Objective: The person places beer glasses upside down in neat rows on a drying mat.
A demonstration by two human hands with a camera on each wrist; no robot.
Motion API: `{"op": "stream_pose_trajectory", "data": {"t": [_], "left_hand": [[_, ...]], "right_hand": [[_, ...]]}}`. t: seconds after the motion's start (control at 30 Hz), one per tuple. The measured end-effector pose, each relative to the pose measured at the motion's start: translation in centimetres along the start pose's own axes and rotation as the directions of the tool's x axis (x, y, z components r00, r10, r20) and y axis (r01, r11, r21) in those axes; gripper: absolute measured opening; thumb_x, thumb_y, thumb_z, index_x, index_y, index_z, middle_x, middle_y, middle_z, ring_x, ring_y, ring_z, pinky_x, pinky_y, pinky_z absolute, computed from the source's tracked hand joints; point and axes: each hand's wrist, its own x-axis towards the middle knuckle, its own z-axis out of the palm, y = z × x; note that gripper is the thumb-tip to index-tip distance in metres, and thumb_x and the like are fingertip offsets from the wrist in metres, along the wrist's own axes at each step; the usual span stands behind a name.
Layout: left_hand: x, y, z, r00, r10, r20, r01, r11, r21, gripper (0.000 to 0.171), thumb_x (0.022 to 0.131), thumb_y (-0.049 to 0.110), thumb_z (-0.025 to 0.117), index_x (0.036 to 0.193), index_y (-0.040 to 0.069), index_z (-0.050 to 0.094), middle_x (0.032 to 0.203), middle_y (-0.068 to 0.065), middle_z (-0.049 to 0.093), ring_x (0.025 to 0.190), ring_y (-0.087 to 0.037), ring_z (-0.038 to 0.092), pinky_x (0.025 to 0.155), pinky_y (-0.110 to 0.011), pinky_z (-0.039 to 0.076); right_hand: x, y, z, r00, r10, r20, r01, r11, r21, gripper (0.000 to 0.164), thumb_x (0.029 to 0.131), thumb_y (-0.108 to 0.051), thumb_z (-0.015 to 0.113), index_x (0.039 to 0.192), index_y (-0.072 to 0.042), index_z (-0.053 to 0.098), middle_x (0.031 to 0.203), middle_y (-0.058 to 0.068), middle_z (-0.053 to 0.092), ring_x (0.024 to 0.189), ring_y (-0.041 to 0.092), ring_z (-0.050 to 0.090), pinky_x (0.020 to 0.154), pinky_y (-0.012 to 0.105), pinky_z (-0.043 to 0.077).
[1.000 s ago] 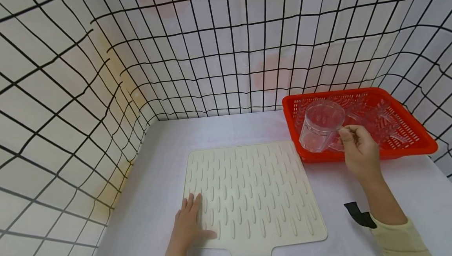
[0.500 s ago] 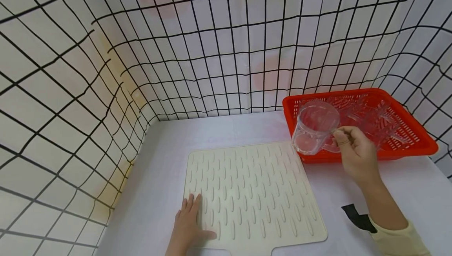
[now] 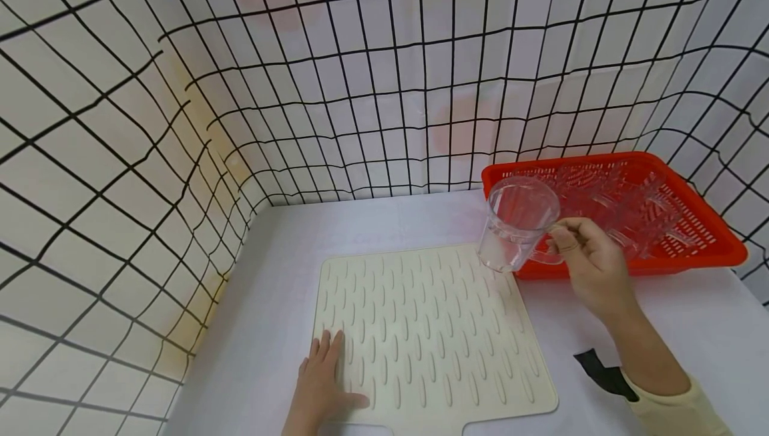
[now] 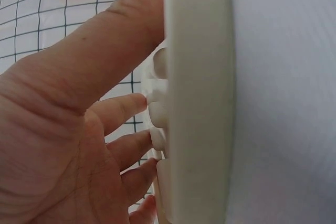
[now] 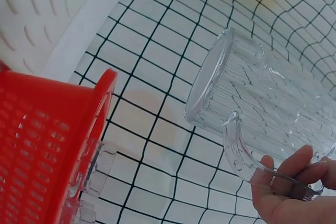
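A clear mug (image 3: 518,222) hangs over the left front corner of the red basket, its base overlapping the mat's far right corner in the head view. My right hand (image 3: 591,262) pinches its handle between thumb and fingers. In the right wrist view the handle (image 5: 242,153) curves down into the fingers, and the mug's body is ribbed. My left hand (image 3: 324,382) rests with spread fingers on the near left edge of the cream mat (image 3: 426,329), which has rows of raised oval ridges. In the left wrist view its thumb and fingertips touch the mat's edge and ridges.
The red perforated basket (image 3: 691,264) stands at the back right with several more clear mugs (image 3: 637,215) in it. Black wire mesh (image 3: 384,75) walls the table (image 3: 264,302) at the back and sides. A black strap (image 3: 603,374) hangs by the right sleeve.
My right hand has carried the mug leftward and a little toward me, from over the basket to its left front corner by the mat. My left hand has stayed in place.
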Motion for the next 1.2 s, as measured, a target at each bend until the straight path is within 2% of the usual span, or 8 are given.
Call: {"op": "stream_pose_trajectory", "data": {"t": [0.27,0.57,0.73,0.97,1.2], "left_hand": [[-0.1,0.1,-0.1,1.0,0.004,-0.004,-0.004,1.0,-0.002,0.123,0.047,0.045,0.094,0.147,0.0,0.038,0.151,-0.031,0.029,0.138,-0.053,0.021,0.105,-0.069,0.025],[0.0,0.1,-0.1,1.0,-0.015,0.01,0.015,1.0,-0.004,0.123,0.047,0.044,0.094,0.148,0.0,0.037,0.152,-0.031,0.028,0.139,-0.053,0.02,0.106,-0.067,0.024],[0.1,0.2,-0.1,1.0,-0.028,0.013,0.028,1.0,-0.007,0.123,0.047,0.044,0.094,0.148,0.001,0.037,0.153,-0.029,0.027,0.14,-0.051,0.02,0.107,-0.067,0.023],[-0.2,0.0,-0.2,1.0,0.024,-0.016,-0.024,0.999,-0.033,0.124,0.047,0.045,0.093,0.147,-0.001,0.038,0.151,-0.032,0.028,0.138,-0.054,0.02,0.104,-0.07,0.024],[-0.3,0.1,-0.3,1.0,0.02,-0.011,-0.02,0.999,-0.03,0.124,0.047,0.045,0.093,0.147,-0.001,0.037,0.151,-0.032,0.028,0.138,-0.054,0.02,0.104,-0.07,0.024]], "right_hand": [[-0.2,-0.7,0.7,0.999,-0.015,0.046,0.013,0.999,0.043,0.014,0.101,-0.005,0.048,0.11,0.005,0.053,0.087,-0.001,0.056,0.078,0.011,0.052,0.069,0.009,0.048],[-0.4,-1.9,1.5,0.994,-0.067,0.081,0.055,0.989,0.141,0.01,0.099,0.004,0.046,0.106,0.007,0.053,0.083,0.004,0.054,0.075,0.012,0.051,0.065,0.011,0.049],[-0.3,-2.3,1.8,0.991,-0.086,0.104,0.068,0.984,0.162,0.009,0.099,0.005,0.047,0.104,0.007,0.053,0.082,0.004,0.053,0.073,0.012,0.051,0.061,0.013,0.05],[-0.3,-3.0,2.2,0.982,-0.091,0.165,0.055,0.976,0.211,0.01,0.098,0.007,0.048,0.106,0.006,0.053,0.083,0.001,0.055,0.076,0.012,0.054,0.066,0.014,0.051],[-0.6,-3.8,2.5,0.969,-0.124,0.213,0.057,0.954,0.294,0.012,0.097,0.01,0.047,0.106,0.006,0.053,0.084,0.004,0.054,0.077,0.013,0.053,0.067,0.014,0.051]]}}
